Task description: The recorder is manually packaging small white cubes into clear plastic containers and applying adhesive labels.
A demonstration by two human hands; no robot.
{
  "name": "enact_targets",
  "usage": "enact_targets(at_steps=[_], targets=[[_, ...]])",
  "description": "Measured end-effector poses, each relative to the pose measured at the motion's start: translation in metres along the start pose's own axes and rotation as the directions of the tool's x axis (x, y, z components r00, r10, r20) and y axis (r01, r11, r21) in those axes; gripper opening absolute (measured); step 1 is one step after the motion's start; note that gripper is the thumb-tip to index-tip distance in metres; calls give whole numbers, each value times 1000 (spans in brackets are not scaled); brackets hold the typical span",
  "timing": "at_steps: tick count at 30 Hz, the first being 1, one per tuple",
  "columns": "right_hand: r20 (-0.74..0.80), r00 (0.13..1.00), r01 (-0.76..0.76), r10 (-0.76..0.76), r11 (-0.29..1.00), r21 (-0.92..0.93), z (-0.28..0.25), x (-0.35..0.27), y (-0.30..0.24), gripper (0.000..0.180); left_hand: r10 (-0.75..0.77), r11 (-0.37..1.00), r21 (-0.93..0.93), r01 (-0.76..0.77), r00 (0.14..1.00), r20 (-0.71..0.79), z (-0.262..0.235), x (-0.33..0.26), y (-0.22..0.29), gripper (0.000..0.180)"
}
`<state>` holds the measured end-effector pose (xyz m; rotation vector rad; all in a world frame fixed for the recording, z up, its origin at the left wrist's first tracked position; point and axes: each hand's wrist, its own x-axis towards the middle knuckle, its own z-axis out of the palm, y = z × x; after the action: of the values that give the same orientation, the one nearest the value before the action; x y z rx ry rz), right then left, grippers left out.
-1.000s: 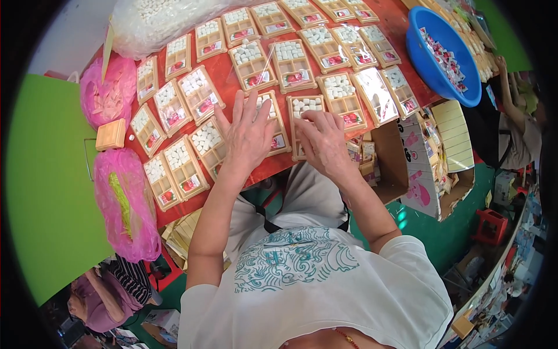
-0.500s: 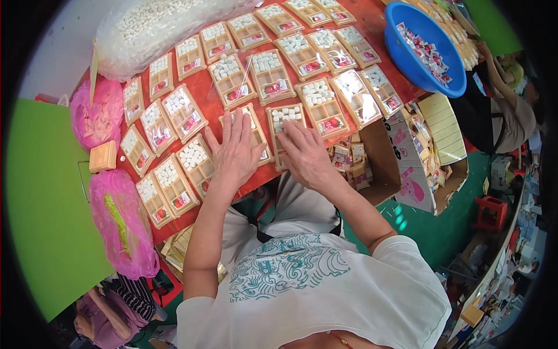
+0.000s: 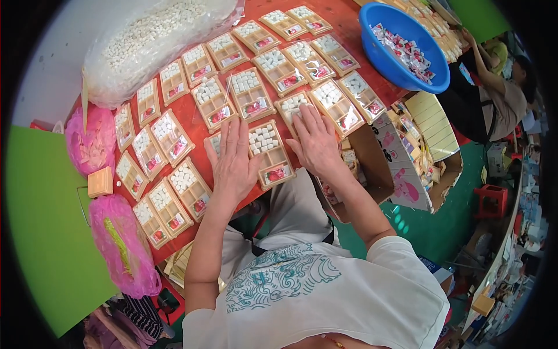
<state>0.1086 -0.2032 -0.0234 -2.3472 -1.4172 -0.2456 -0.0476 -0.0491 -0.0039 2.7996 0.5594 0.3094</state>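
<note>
Broadly, a red tabletop (image 3: pixel 200 125) is carrying rows of shallow tan trays, each one holding white cubes in one section and a red-and-pink wrapped piece in another.

Large clear bag of white cubes (image 3: pixel 154 41): lying along the far left edge of the tabletop, touching the outermost trays.

Blue basin (image 3: pixel 401 46): sitting at the far right corner, holding small wrapped pieces in red and white.

Open cardboard carton (image 3: pixel 401 168): standing off the right edge, below tabletop level, with flat packets inside.

Two pink net bags (image 3: pixel 90 145) (image 3: pixel 122 244): lying at the left edge, a small wooden block (image 3: pixel 100 182) sitting between them.

Left hand (image 3: pixel 232 163): lying flat, palm down, fingers spread and gripping nothing; it is resting near the near edge, partly covering one tray and just beside the centre tray.

Right hand (image 3: pixel 317 142): also flat and open, fingers extended, grasping nothing; the fingertips are pressing on the tray of white cubes (image 3: pixel 296 106) ahead of it.

Centre tray (image 3: pixel 268 152): lying between the two hands at the near edge, white cubes filling its far part and a red wrapped piece sitting in its near part.

Room: green floor is showing on both sides; another person in a tan shirt (image 3: pixel 500 96) is leaning toward the far right corner of the tabletop.
</note>
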Motion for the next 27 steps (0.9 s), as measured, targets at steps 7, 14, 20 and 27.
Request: enact_targets(at_steps=[7, 14, 20, 27], targets=[[15, 999, 28, -30, 994, 106, -2, -3, 6, 54, 175, 984, -33, -176, 983, -49, 29, 62, 25, 67], [50, 998, 31, -39, 989, 145, -3, -10, 18, 56, 181, 979, 77, -188, 979, 89, 55, 79, 31, 65], [86, 995, 42, -52, 991, 124, 0, -11, 21, 61, 207, 963, 156, -221, 973, 104, 57, 76, 33, 63], [39, 996, 75, -80, 990, 123, 6, -12, 23, 53, 254, 936, -280, -212, 960, 121, 44, 104, 43, 55]])
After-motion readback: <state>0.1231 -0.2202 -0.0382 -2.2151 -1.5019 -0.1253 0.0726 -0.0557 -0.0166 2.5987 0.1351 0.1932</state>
